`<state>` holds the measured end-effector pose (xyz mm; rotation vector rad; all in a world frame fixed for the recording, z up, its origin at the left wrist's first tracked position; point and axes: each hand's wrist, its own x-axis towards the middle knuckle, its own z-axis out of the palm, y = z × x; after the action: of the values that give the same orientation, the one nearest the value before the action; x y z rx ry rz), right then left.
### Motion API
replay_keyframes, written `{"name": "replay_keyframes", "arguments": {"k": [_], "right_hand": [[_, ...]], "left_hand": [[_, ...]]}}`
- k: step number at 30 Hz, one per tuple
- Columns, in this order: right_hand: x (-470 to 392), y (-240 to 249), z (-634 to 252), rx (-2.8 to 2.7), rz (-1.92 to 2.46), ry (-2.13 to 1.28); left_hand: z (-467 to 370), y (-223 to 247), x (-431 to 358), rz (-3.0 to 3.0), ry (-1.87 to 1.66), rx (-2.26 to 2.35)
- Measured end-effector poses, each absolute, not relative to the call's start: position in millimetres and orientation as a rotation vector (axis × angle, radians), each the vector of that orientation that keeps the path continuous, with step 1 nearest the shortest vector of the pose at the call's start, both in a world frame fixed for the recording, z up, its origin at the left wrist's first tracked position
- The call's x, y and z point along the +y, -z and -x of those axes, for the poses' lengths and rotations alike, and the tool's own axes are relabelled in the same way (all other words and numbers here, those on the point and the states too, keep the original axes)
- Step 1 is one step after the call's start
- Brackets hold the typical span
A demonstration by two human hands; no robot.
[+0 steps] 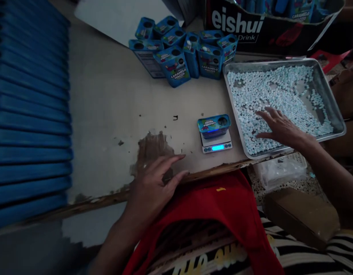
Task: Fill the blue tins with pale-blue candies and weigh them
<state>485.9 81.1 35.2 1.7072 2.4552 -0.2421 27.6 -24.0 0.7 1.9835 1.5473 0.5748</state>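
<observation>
My right hand (282,128) hovers over or rests at the near part of a metal tray (338,110) of small pale-blue candies (287,95), its fingers spread. A blue box (213,124) with a round dark hole stands on a small white scale (216,148), whose display glows blue. To the left of the scale, near the table's front edge, my left hand (157,181) is held with thumb and fingers apart and nothing between them.
Several blue boxes (176,68) stand in a cluster behind the scale. Long rows of blue boxes (31,133) line the left side. A black carton (236,28) holding more boxes is at the back right. A brown carton (300,214) sits below the table edge.
</observation>
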Motion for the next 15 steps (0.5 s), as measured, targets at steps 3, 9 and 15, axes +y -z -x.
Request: {"name": "replay_keyframes", "arguments": {"k": [3,9,15], "right_hand": [[71.5,-12.9,-487.8,2.481,-1.629,0.100],[100.1,-2.6,-495.0,2.529,-1.855,0.277],[113.6,-32.3,-496.8,2.339,-2.367,1.073]], "left_hand": [[-27.8,-3.6,-27.1,-1.971,-0.593,1.548],[-34.7,-8.1,-15.9,-2.018,-0.607,1.597],[-50.9,-24.2,14.7,-2.076,-0.685,1.662]]}}
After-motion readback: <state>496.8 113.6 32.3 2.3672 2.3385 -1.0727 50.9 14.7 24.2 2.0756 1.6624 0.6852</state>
